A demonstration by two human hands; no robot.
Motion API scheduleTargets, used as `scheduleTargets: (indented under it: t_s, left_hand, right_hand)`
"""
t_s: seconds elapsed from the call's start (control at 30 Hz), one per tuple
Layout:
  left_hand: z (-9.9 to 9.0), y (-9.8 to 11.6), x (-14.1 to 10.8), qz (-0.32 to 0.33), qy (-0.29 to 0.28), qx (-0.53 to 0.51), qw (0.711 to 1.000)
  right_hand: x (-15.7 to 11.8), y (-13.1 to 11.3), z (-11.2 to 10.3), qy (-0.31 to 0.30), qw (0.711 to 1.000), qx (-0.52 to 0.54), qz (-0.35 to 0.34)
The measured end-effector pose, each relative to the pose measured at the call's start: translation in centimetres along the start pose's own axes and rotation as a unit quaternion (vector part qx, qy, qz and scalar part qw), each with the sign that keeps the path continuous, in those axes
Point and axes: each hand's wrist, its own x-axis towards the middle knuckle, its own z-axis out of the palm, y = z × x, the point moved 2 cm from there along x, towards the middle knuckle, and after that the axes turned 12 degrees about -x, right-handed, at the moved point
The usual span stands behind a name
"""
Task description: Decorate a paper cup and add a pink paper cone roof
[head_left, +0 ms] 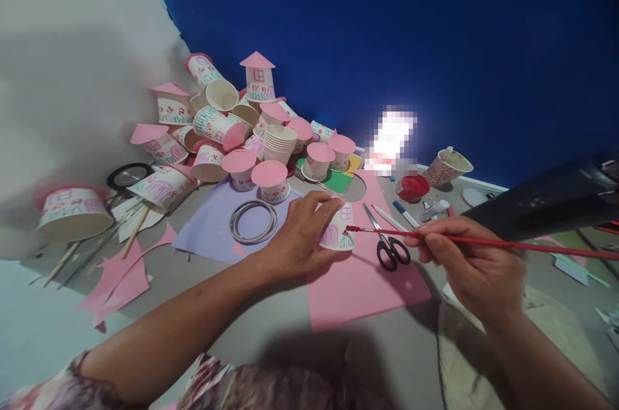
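My left hand (304,236) is closed around a white paper cup (333,236) that stands upside down near the pink sheet. A pink window, a pink door and some green grass are drawn on the cup's side. Between the fingers of my right hand (469,262) is a thin red paintbrush (483,242). Its red-tipped end touches or nearly touches the cup's side, by the grass. Black-handled scissors (391,249) lie on the pink paper sheet (367,300), just beyond the brush.
Decorated cups with pink cone roofs (269,175) are heaped at the back left. Lilac paper (207,223) carries a tape roll (253,222). A red paint jar (412,188), markers (405,213) and a patterned cup (445,168) stand back right. A dark cylinder (546,187) juts in.
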Motion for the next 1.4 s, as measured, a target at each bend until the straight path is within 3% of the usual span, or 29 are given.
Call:
scheduleTargets:
  t_s: [0.2,0.67,0.9,1.13,1.4]
  left_hand:
    - [-0.2,0.0,0.1,0.001,0.002,-0.023,1.000]
    - [-0.2,0.5,0.3,-0.019,-0.007,-0.019,1.000]
    - [-0.1,0.2,0.2,-0.011,-0.009,-0.010,1.000]
    - [-0.1,0.2,0.2,-0.009,-0.009,-0.010,1.000]
    - [0.1,0.1,0.1,-0.009,-0.004,-0.011,1.000]
  right_hand:
    - [-0.2,0.5,-0.6,0.014,0.999,0.020,0.036]
    - [0.1,-0.4,0.1,-0.043,0.998,-0.013,-0.040]
    - [-0.3,0.1,-0.5,0.005,1.000,0.003,0.013]
    - [-0.2,-0.3,0.1,-0.020,0.999,-0.015,-0.024]
    - [-0.2,0.0,-0.4,-0.007,0.999,-0.040,-0.015]
